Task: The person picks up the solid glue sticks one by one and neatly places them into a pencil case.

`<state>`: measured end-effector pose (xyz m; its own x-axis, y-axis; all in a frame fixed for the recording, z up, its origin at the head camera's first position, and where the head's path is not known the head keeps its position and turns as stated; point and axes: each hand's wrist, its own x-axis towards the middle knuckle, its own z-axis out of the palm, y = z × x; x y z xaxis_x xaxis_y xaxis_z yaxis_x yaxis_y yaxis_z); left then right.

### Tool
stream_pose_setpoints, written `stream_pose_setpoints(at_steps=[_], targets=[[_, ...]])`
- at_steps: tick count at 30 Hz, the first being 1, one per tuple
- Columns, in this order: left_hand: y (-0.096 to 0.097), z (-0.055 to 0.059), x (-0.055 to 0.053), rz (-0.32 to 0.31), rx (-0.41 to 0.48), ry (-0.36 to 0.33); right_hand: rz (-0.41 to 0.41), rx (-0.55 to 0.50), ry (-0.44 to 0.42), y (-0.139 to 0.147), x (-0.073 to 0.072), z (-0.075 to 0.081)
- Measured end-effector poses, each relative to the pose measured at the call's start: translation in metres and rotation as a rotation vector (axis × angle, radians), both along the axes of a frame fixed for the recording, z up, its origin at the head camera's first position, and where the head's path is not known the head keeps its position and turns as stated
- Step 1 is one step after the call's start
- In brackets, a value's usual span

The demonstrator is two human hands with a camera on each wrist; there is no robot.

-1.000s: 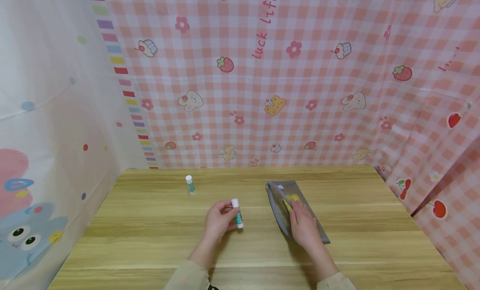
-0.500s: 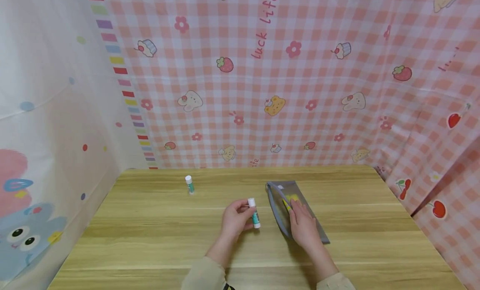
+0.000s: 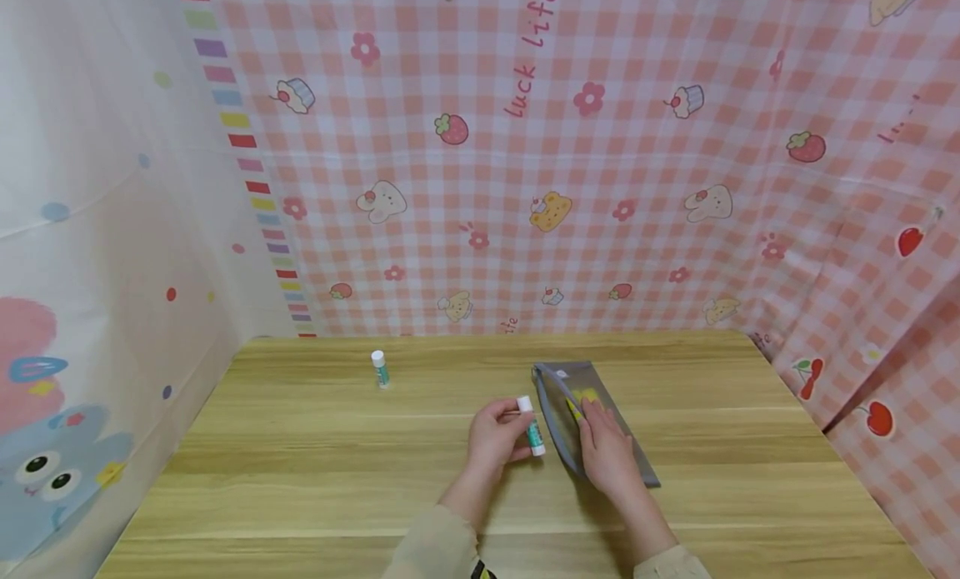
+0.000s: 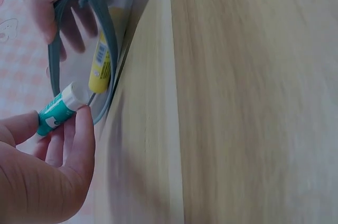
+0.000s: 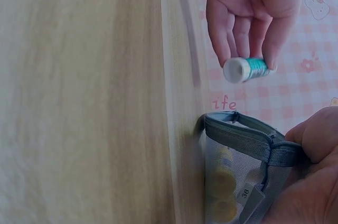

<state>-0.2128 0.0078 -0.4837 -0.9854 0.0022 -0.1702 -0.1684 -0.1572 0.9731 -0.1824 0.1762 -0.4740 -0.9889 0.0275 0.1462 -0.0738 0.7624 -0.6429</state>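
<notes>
My left hand (image 3: 495, 441) pinches a glue stick (image 3: 534, 433) with a white cap and green label between thumb and fingers. The glue stick is just left of the mouth of a grey mesh zipper pouch (image 3: 557, 433), apart from it. The right hand (image 3: 607, 450) grips the pouch's upper edge and keeps its mouth spread; in the left wrist view some of its fingers show through the mesh. Inside the pouch lies a yellow tube with a barcode (image 4: 100, 65), and rounded yellow shapes (image 5: 222, 197) show through the mesh in the right wrist view.
A second green-and-white glue stick (image 3: 381, 369) stands at the back left of the wooden table (image 3: 300, 479). Behind the table hangs a pink checked curtain (image 3: 480, 187), with a white printed one (image 3: 112, 229) to the left.
The left hand has moved right with the glue stick, from mid-table to close beside the pouch's mouth. The right hand and the pouch have stayed in place.
</notes>
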Motion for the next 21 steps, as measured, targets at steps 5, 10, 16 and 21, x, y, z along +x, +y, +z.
stream_pose_setpoints(at_steps=[5, 10, 16, 21], targets=[[0.011, -0.004, -0.001, 0.012, 0.019, -0.012, 0.0, 0.0, 0.003, 0.0, 0.0, 0.0], [0.02, -0.007, -0.003, 0.03, 0.032, -0.025, 0.0, 0.001, 0.001, 0.0, 0.0, 0.0], [0.027, -0.007, -0.008, 0.038, 0.047, -0.062, -0.006, 0.005, -0.013, 0.0, -0.001, -0.001], [0.031, -0.008, -0.012, 0.052, 0.05, -0.095, -0.003, 0.009, -0.011, 0.0, -0.001, -0.001]])
